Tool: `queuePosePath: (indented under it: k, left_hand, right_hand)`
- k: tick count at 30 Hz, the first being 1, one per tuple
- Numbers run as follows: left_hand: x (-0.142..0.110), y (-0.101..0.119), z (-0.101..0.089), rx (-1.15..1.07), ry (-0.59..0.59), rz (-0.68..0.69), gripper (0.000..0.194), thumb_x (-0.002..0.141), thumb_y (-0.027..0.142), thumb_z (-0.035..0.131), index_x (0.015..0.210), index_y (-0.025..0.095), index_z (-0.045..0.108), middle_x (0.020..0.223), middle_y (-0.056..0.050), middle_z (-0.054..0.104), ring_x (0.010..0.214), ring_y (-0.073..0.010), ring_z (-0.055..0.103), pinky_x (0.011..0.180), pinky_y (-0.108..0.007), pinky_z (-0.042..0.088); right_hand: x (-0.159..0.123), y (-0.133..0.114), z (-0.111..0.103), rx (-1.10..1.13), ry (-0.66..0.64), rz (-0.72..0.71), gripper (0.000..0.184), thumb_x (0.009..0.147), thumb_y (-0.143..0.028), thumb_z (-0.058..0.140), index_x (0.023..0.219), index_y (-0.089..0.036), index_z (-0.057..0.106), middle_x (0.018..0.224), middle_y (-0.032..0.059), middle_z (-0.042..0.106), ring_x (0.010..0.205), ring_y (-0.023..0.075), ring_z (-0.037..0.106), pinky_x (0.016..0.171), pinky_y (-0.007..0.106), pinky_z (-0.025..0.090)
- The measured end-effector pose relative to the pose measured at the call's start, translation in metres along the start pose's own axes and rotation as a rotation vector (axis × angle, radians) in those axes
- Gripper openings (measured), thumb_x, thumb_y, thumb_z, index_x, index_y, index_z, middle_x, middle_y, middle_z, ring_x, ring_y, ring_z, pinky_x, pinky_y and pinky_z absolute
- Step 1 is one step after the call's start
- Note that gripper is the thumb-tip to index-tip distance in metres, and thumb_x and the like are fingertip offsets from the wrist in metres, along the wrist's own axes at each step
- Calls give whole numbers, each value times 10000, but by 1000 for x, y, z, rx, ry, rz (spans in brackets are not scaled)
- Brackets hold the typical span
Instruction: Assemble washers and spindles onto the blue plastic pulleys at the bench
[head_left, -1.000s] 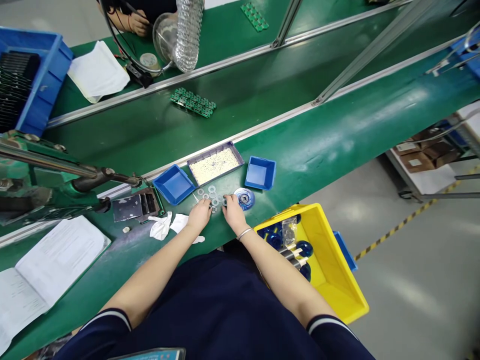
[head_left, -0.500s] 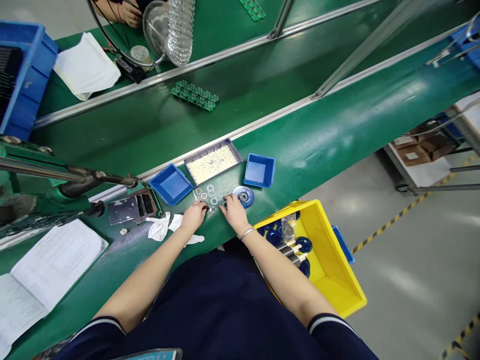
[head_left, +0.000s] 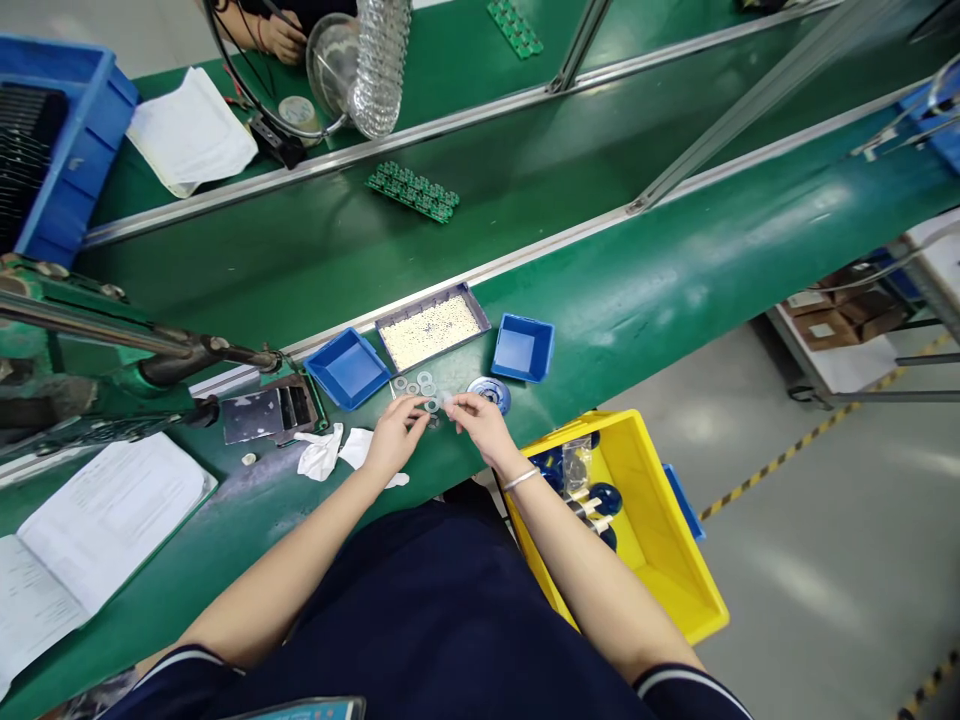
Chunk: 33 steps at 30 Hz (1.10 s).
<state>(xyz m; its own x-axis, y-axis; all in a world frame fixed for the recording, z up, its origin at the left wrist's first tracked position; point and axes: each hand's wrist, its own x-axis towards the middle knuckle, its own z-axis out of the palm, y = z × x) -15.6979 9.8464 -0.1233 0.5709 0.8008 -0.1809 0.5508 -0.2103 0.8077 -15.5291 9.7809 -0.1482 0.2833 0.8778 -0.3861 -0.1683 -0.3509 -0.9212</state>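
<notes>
I had the left hand (head_left: pixel 390 440) and the right hand (head_left: pixel 480 425) drawn in close over a small scatter of clear ring washers (head_left: pixel 414 385) on the green desk (head_left: pixel 637 330), their fingertips (head_left: pixel 448 400) nearly meeting just above the rings. Both hands were narrowly pinched, but from my view I could not tell whether either held a washer. The washers lay just below a shallow metal tray of pale beads (head_left: pixel 430 327), which had a square blue plastic bin (head_left: pixel 523 347) on its right and another blue plastic bin (head_left: pixel 349 368) on its left. A round blue-and-silver disc (head_left: pixel 489 395) sat just beyond the right hand. Crumpled white cloth (head_left: pixel 321 452) lay near the left hand, and a yellow plastic crate (head_left: pixel 637 540) holding blue parts (head_left: pixel 606 498) stood beside the desk's near edge.
</notes>
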Motion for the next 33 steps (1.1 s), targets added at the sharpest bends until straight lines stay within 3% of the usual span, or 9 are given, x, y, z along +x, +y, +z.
queuePosePath:
  k: [2, 4, 10, 16, 23, 33]
  left_hand:
    - [-7, 22, -7, -171, 42, 109, 282, 916, 269, 540, 1180, 205, 617, 1237, -94, 581, 1060, -164, 634, 879, -295, 572]
    - [-12, 41, -13, -204, 45, 202, 265, 913, 268, 557, 1159, 228, 647, 1219, -78, 617, 1126, -176, 601, 905, -311, 564]
    - [-26, 72, -26, -133, 69, 289, 255, 884, 240, 619, 1132, 224, 674, 1116, -65, 679, 1037, -162, 634, 909, -306, 547]
    - [-42, 86, -34, -179, 125, 283, 182, 858, 240, 658, 1030, 220, 714, 1043, -57, 719, 1024, -171, 646, 949, -333, 526]
    - [-55, 99, -44, -438, 17, 103, 151, 826, 289, 691, 939, 215, 757, 1046, -72, 727, 1015, -193, 669, 919, -335, 563]
    - [-65, 104, -48, -144, 65, 273, 123, 865, 271, 638, 893, 242, 753, 1051, -58, 734, 990, -203, 674, 925, -388, 549]
  right_hand:
    - [-19, -17, -2, 202, -72, 47, 289, 770, -415, 720, 900, -161, 675, 692, -20, 588, 540, 84, 496, 548, 233, 379]
    - [-36, -32, -2, 338, -106, 76, 263, 757, -389, 744, 879, -164, 682, 704, -17, 600, 563, 83, 509, 561, 231, 378]
    - [-61, -57, -1, 477, -134, 53, 184, 768, -309, 755, 891, -177, 720, 715, -3, 602, 621, 91, 513, 604, 243, 399]
    - [-76, -69, 4, 442, -144, -39, 141, 775, -275, 750, 890, -193, 739, 687, -11, 586, 631, 97, 508, 616, 253, 412]
    - [-95, -83, 2, 268, -137, -171, 99, 792, -279, 730, 783, -181, 742, 762, 16, 634, 665, 121, 559, 614, 267, 450]
    - [-115, -81, 4, 206, -88, -127, 166, 812, -341, 710, 907, -206, 723, 773, 2, 681, 669, 122, 596, 670, 266, 507]
